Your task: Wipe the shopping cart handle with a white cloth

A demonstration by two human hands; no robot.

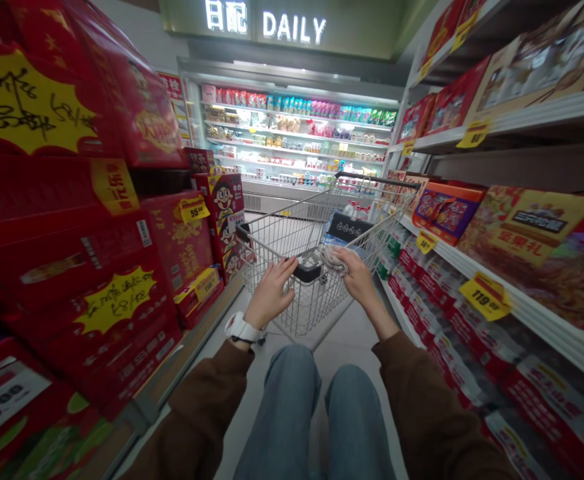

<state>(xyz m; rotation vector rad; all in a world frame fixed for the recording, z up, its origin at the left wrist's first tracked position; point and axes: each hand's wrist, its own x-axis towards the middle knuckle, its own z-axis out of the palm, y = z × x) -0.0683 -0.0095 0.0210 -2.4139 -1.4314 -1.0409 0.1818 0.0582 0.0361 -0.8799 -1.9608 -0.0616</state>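
A wire shopping cart [292, 303] stands right in front of my knees, with a dark plastic bumper [308, 270] at its near corner. My left hand [275, 293], a white watch [242, 328] on its wrist, lies with stretched fingers on the rim just left of that bumper. In my right hand [357, 275] is a bunched grey-and-white cloth [335, 259], pressed against the rim to the right of the bumper. My fingers close around the cloth and partly hide it. A black panel [349, 228] with white marks shows toward the cart's far side.
Stacked red gift boxes [162, 247] with yellow price signs line the left. Along the right runs a shelf [537, 303] of boxed and bagged goods, its edge close to my right arm. A lit refrigerated display [297, 143] stands at the aisle's end.
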